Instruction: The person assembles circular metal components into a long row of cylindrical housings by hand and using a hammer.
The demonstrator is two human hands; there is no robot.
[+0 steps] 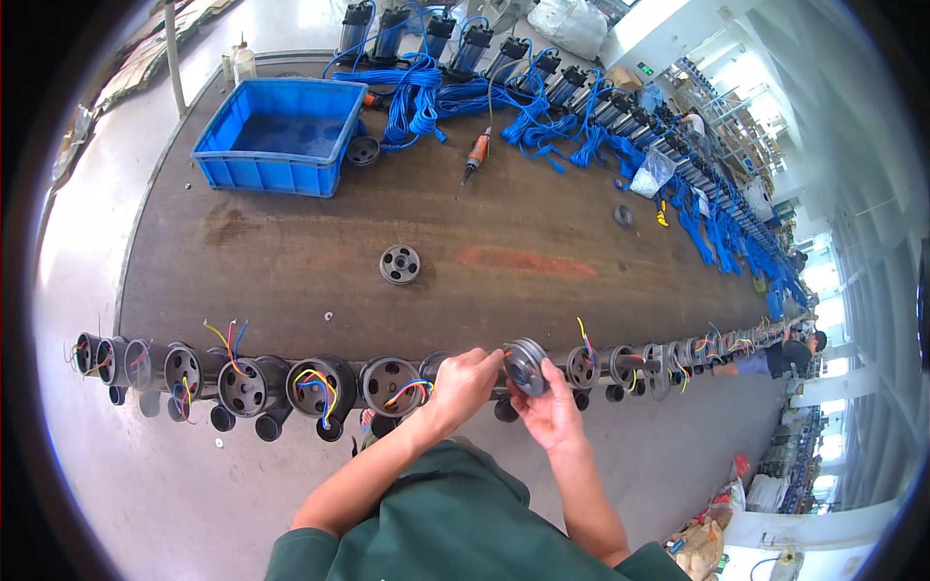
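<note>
Head view gives me the right hand (548, 412) pinching a dark grooved disc (526, 367) between thumb and fingers, raised over the table's (291, 261) near edge. The left hand (465, 387) sits just beside it, fingers curled together; I cannot tell whether they grip anything. Wired housings (242, 387) line that edge, and a slotted disc (400, 263) lies farther in.

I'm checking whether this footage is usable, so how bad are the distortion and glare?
In the head view, the table looks bowed and the corners go black; in the head view, windows at right glare white; in the head view, the dark round part in the right hand looks fairly sharp.
</note>
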